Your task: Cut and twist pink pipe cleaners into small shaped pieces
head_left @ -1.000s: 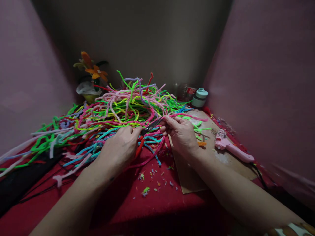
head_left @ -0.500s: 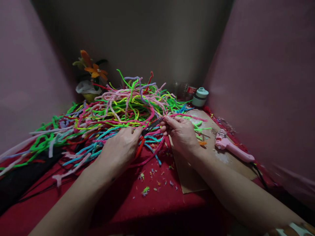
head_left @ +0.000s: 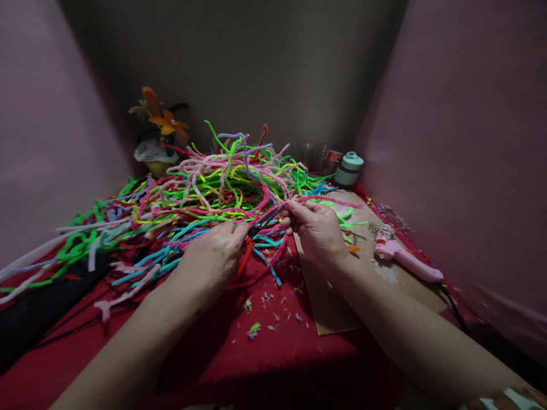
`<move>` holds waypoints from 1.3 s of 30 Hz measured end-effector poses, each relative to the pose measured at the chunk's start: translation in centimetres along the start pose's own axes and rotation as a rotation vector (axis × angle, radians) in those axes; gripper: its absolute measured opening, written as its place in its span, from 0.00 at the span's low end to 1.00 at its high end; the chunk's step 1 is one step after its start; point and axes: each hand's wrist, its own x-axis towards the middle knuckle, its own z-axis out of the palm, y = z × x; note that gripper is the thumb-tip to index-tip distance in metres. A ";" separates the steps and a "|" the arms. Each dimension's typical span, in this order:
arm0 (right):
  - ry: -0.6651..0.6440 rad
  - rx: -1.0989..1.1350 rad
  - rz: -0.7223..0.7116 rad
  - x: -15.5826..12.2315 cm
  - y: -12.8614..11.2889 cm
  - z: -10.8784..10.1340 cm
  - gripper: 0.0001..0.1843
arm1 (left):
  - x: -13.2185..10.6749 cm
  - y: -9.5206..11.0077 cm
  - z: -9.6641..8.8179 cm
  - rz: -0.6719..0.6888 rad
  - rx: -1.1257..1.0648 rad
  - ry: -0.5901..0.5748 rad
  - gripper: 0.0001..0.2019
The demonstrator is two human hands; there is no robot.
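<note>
Change: we are seeing little movement since a second ago; both hands are sitting slightly higher in view, and the cutters' tip is staying at the same pink strand.
Left hand: our left hand [head_left: 213, 259] is curling closed around the red handles of the cutters [head_left: 256, 233], knuckles up, resting on the cloth's near edge of the pile.
Cutters: dark blades are pointing up and right toward the right fingertips; we cannot tell whether the blades are parted.
Right hand: our right hand [head_left: 316, 230] is pinching a pink stem [head_left: 329, 200] between thumb and fingers, fingers drawn together on it, right beside the blade tip.
Stem: it is running from the pinch out to the right over the cardboard, and back left into the pile.
Pile: a tangle of coloured stems [head_left: 200, 193] is lying across the red cloth [head_left: 273, 353], from the far left to the middle.
Scraps: small cut bits [head_left: 254, 329] are lying on the cloth near our wrists.
Cardboard: a brown sheet [head_left: 333, 310] is lying under our right forearm.
Glue gun: a pink glue gun [head_left: 401, 256] is lying on the cardboard, well right of the hand.
Back corner: a flower pot [head_left: 160, 142] is standing left, a pale green jar [head_left: 348, 169] right.
</note>
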 end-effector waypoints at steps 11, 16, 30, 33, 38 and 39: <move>0.026 0.007 -0.023 0.4 0.1 -0.4 0.08 | 0.2 -1.4 0.3 -0.025 -0.230 0.039 0.14; 0.053 0.075 -0.085 0.8 -0.2 -0.7 0.05 | 0.1 -2.5 0.3 -0.017 -0.092 -0.125 0.16; -0.140 0.195 0.058 -0.2 0.8 0.1 0.03 | 1.0 -0.1 0.0 -0.237 -0.904 0.019 0.10; -0.235 0.172 0.098 -1.0 1.5 0.5 0.02 | 1.6 1.9 -0.1 -0.416 -1.657 -0.011 0.14; -0.244 0.183 0.154 -1.7 2.1 0.9 0.05 | 2.1 3.0 0.9 -0.566 -2.110 0.116 0.06; -0.242 0.196 0.161 -1.7 2.0 0.9 0.06 | 2.1 2.9 1.0 -0.564 -2.131 0.133 0.06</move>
